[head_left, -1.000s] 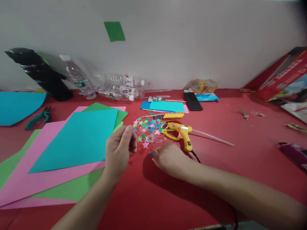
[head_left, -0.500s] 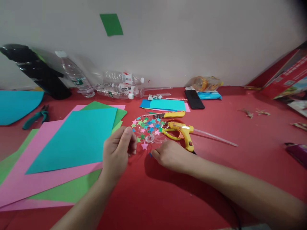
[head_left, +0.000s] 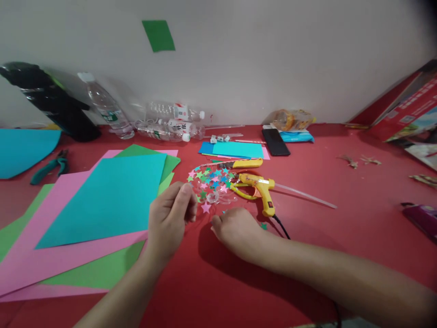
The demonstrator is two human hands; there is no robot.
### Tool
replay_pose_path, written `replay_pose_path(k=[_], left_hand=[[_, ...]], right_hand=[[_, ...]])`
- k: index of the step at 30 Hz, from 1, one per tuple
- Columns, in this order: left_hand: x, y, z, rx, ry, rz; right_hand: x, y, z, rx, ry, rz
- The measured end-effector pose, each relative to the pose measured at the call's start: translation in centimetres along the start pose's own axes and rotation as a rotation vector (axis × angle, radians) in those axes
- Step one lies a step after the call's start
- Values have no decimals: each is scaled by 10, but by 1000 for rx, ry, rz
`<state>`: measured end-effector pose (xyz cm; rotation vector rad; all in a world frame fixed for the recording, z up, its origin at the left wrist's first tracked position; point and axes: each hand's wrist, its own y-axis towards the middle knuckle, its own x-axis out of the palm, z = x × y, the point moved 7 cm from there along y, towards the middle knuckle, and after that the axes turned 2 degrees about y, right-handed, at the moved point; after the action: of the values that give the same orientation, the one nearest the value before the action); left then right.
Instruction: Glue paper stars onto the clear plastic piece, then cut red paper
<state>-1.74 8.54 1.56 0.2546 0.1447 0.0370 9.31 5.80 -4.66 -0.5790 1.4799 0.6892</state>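
Observation:
My left hand [head_left: 172, 212] is held above the red table with thumb and fingers pinched; what lies in them, if anything, is hidden. Curled and palm down, my right hand [head_left: 235, 232] hovers low over the table, its fingertips closed and turned away. Between and beyond both hands lies a clear plastic piece with a round neck [head_left: 212, 197], dotted with pink, green and blue paper stars. A loose pink star [head_left: 205, 207] is at its near edge. Behind my right wrist shows a green star [head_left: 264, 226]. A yellow glue gun [head_left: 261, 184] rests close by with a glue stick [head_left: 303, 195] in its back.
Coloured paper sheets [head_left: 105, 200] spread at left beside teal pliers [head_left: 51, 167]. At the back are a box cutter [head_left: 247, 163], a phone [head_left: 276, 142], plastic bottles [head_left: 170, 130] and a black flask [head_left: 56, 105]. The glue gun's cord [head_left: 282, 227] runs under my right arm.
My right hand has shifted slightly nearer to me, uncovering the green star and the cord. The blue star at its fingertips no longer shows. My left hand has moved slightly right.

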Motion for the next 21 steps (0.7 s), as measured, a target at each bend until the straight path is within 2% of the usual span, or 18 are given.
replay_pose_path(k=[7,14,18,21], left_hand=[[1,0,3,32,-5,0],[2,0,5,55,3,-12],[3,0,6,62,1,-14],[1,-1,11,80,23,-8]], right_hand=[[-1,-4,-8,-103,-20,-9],[-1,-6,-9,-136,13,16],[-5,-9,-1,-74,93,58],[-26,-17,12,57,181,137]])
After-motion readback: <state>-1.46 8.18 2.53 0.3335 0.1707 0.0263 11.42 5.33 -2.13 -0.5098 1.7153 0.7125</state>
